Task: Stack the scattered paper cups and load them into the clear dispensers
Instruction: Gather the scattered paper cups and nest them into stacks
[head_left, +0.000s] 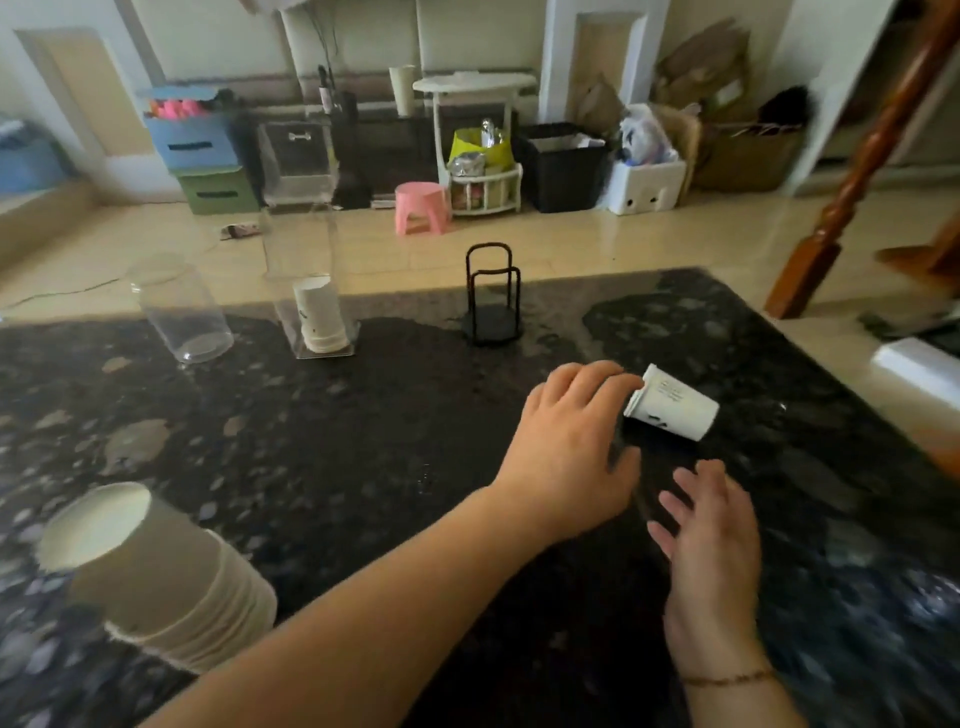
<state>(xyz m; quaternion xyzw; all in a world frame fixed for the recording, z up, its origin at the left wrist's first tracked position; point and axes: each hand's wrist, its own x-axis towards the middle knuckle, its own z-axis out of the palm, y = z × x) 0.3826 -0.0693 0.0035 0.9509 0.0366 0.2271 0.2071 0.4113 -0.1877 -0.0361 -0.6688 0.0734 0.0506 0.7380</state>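
Dark speckled stone table (311, 467), seen from above and behind the hands.

Left hand (569, 447): reaches across to the right half of the table, palm down, fingers curled loosely. The fingertips (615, 382) meet the rim of a single paper cup; no closed grasp shows, and whether the fingers press the rim or only touch it cannot be told.

Right hand (709, 540): open, fingers spread, empty, just nearer than the left hand and apart from the cup. A thin bracelet (727, 678) sits on the wrist.

Single paper cup (672, 408): white with dark print, lying on its side on the table, rim toward the left hand, base pointing right.

Stack of paper cups (156, 577): nested, tipped on its side at the near left corner, mouth toward the camera's left.

Square clear dispenser (306, 280): upright at the far edge, holding a short stack of white cups (319, 322) mouth down.

Round clear dispenser (179, 306): left of the square one, leaning, no cups visible inside.

Black wire rack (492, 301): upright at the far edge, centre.

Pink stool (422, 207): on the floor beyond the table.
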